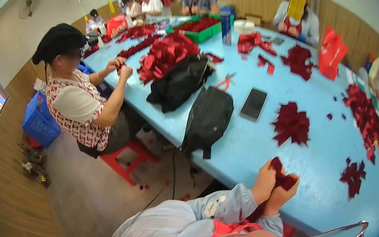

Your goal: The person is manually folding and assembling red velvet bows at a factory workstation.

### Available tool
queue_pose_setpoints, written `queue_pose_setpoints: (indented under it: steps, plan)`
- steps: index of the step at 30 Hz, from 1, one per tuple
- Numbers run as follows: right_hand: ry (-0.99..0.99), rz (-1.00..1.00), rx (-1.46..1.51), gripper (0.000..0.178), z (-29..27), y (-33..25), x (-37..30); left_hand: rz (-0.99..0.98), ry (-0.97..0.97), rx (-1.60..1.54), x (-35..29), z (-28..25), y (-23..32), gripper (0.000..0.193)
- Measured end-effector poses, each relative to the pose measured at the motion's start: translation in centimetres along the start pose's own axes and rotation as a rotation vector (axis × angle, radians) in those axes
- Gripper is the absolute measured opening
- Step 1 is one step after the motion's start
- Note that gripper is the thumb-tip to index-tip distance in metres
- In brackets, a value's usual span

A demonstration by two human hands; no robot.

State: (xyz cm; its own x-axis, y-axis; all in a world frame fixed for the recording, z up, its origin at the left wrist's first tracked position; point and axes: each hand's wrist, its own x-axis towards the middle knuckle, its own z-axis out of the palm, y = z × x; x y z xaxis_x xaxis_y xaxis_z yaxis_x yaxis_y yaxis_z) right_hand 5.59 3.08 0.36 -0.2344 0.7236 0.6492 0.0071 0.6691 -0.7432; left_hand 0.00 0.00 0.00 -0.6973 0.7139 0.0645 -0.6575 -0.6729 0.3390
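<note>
My left hand [265, 181] and my right hand [281, 197] are close together at the near edge of the blue table [238, 147]. Both are closed on a small dark red cloth piece [287, 182], pinched and folded between the fingers. Its lower part is hidden by my hands. Just beyond them lies a pile of dark red cloth pieces [292, 124], spread like petals. A smaller dark red heap [353, 178] rests farther right. To the left of the nearer pile is a black phone [253, 104], lying flat.
Two black bags [208, 120] [180, 82] sit on the table's left side, with orange-handled pliers [226, 82] beside them. A large red heap [168, 55], a green tray [205, 37] and a blue can [226, 28] stand farther back. Co-workers sit around; the nearest [81, 93] is at left.
</note>
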Motion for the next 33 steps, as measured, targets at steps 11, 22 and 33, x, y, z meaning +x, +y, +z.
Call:
queue_pose_setpoints:
  steps: [11, 22, 33]
  plan:
    - [0.18, 0.205, 0.262, 0.008, 17.1, -4.2, -20.4, -0.13, 0.115, 0.583, -6.7, -15.9, 18.0, 0.012]
    - [-0.043, 0.431, 0.303, 0.023, 16.3, -4.7, -19.1, 0.561, -0.566, 1.762, -5.3, -19.0, 22.2, 0.014]
    - [-0.031, 0.653, 0.567, 0.011, 11.5, -4.0, -18.0, -0.623, -0.096, 0.503, -6.3, -15.4, 22.6, 0.024]
